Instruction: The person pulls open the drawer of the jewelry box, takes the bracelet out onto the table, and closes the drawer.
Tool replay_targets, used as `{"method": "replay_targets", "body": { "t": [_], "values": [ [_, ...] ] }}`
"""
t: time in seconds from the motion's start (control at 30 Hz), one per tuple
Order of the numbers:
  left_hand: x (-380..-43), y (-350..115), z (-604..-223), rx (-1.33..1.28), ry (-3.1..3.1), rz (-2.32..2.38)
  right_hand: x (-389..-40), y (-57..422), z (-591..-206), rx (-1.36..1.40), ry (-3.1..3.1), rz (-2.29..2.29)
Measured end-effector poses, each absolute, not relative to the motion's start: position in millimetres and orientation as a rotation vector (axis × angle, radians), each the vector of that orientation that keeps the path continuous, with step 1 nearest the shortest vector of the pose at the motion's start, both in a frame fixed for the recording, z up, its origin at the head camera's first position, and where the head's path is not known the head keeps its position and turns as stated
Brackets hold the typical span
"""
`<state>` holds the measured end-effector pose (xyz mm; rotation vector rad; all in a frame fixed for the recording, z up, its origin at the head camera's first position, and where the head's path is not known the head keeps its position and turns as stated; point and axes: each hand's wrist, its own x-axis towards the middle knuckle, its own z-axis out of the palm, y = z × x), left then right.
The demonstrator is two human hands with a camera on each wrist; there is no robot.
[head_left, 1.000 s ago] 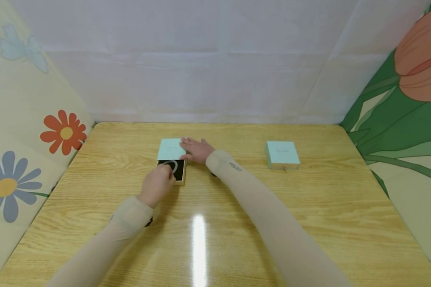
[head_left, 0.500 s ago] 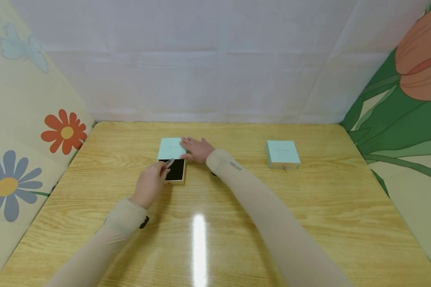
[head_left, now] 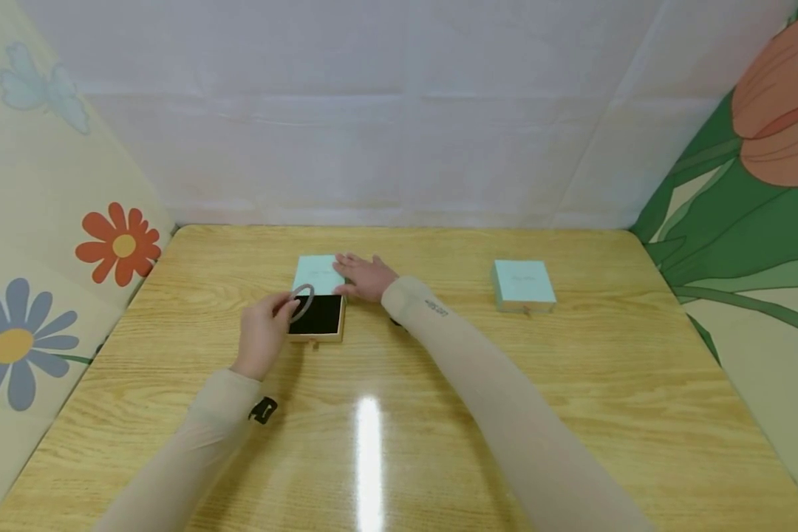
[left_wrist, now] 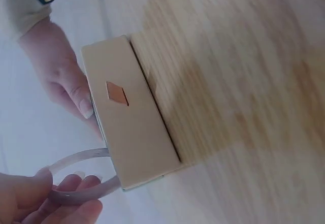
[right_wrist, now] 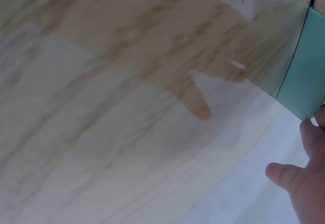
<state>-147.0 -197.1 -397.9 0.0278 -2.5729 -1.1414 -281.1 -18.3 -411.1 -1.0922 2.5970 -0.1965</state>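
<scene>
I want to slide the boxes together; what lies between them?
The head view shows the right hand, touching the open box, and its cuff, then bare tabletop up to the closed box.

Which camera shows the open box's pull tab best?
The left wrist view: there the pull tab appears large and unobstructed on the drawer front. The head view shows it too, but much smaller; the right wrist view doesn't show it.

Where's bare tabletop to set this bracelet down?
Bare table: between the right hand and the closed box, or from that box to the tulip wall. Crowded: around the open box, right hand on it, left hand and bracelet close by.
</scene>
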Motion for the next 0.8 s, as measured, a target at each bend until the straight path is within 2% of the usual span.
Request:
{"method": "replay_targets", "body": {
  "t": [0.23,0.8],
  "values": [
    [-148.5,-204.8,-399.7,0.256,-2.497,-1.401,-282.9,-18.2,-413.8,-1.083,2.586,-0.231],
    [-148.0,-213.4,-410.0,0.538,-2.093,-2.056,-285.4,-19.0,-416.5,-1.082,2.590,-0.235]
  ]
}}
